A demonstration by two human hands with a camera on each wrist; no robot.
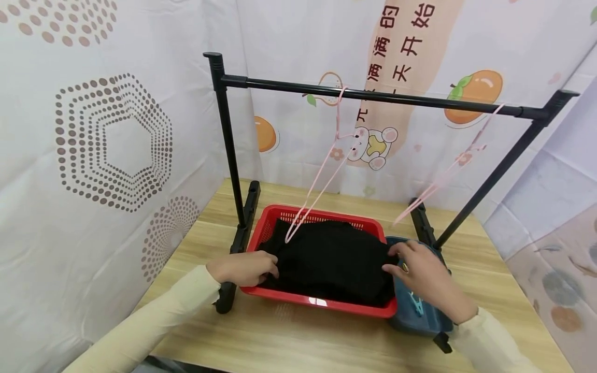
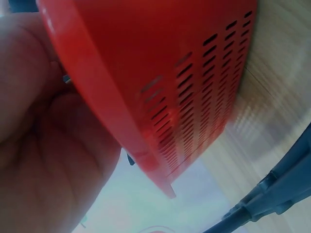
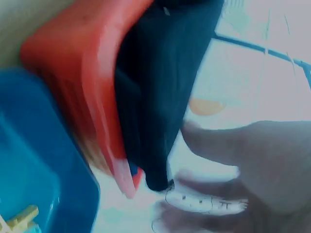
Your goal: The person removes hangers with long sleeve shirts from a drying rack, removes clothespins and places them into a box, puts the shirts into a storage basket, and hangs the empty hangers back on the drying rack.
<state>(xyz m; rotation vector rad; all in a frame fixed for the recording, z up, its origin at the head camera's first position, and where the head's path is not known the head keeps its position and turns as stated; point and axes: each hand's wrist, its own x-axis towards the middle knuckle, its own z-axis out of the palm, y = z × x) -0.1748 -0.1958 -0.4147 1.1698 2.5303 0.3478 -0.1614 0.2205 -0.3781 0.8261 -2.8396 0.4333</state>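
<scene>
A black cloth [image 1: 331,259], perhaps a garment, lies bunched in the red basket [image 1: 322,304] and rises above its rim at the right end in the right wrist view. At the basket's left end, my left hand [image 1: 246,267] bends its fingers over the rim and pinches the cloth's edge; its fingertips are hidden in the left wrist view. My right hand [image 1: 422,274] is at the cloth's right end, thumb and fingers apart, with a gap between them in the right wrist view. The thumb tip is close to the cloth; whether it touches, I cannot tell.
A black rack [image 1: 298,88] stands over the basket. Two pink hangers hang from its bar; the left hanger [image 1: 322,181] dips in front of the cloth. Right of the basket sits a blue bin [image 1: 410,316] holding clothespins [image 1: 416,304]. Printed curtains surround the wooden table [image 1: 289,336].
</scene>
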